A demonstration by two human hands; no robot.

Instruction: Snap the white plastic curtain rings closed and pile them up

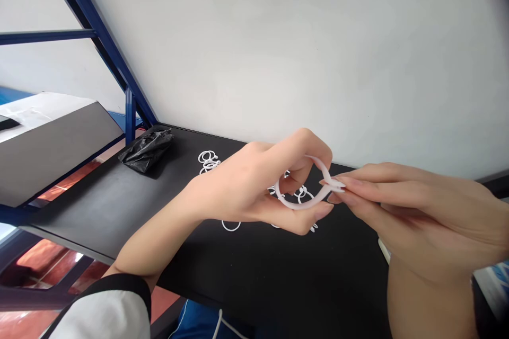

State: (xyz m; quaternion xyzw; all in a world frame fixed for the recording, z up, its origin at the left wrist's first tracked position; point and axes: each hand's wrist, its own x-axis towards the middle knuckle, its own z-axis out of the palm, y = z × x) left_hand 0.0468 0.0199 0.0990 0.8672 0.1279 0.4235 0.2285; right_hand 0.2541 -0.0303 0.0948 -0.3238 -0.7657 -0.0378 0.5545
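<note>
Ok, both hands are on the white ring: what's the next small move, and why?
Probably press the two ends of the ring together with the right hand while the left hand steadies the loop: the ends meet at the right fingertips but look unjoined.

One left hand [246, 185], one right hand [417, 206], one white ring [296, 205] between them, one black bag [147, 149], and several loose rings [209, 160], some hidden.

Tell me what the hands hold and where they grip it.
Both hold one white plastic ring. The left hand clasps its curved band between thumb and fingers; the right hand pinches its open ends.
</note>
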